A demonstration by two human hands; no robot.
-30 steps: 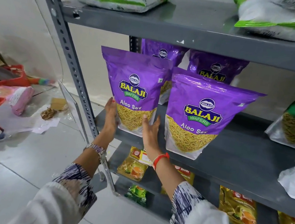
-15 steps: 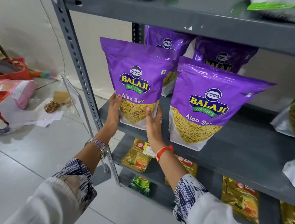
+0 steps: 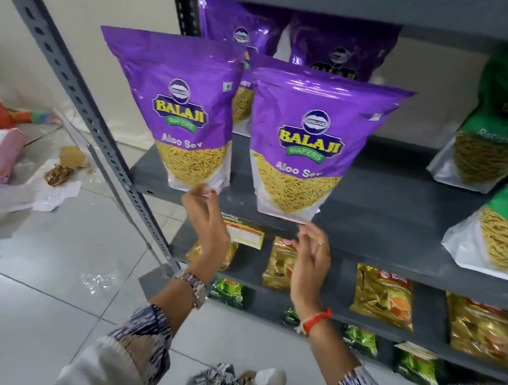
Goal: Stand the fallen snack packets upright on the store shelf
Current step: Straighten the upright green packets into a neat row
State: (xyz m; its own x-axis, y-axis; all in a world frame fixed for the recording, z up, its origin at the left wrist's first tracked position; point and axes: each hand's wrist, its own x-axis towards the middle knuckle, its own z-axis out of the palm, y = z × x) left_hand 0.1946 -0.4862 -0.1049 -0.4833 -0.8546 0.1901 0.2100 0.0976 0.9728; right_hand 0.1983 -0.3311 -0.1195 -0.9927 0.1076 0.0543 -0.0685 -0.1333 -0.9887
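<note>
Item: two glossy purple Aloo Sev snack packets, upright at the front of the grey metal shelf (image 3: 384,210). Left purple packet (image 3: 181,110) at 10 o'clock, right purple packet (image 3: 308,147) at centre. Left hand (image 3: 206,218), previously cupping the left packet's side, now loose-fingered, fingertips touching its base. Right hand (image 3: 311,259) released, open, now just below the right packet's bottom edge.
</note>
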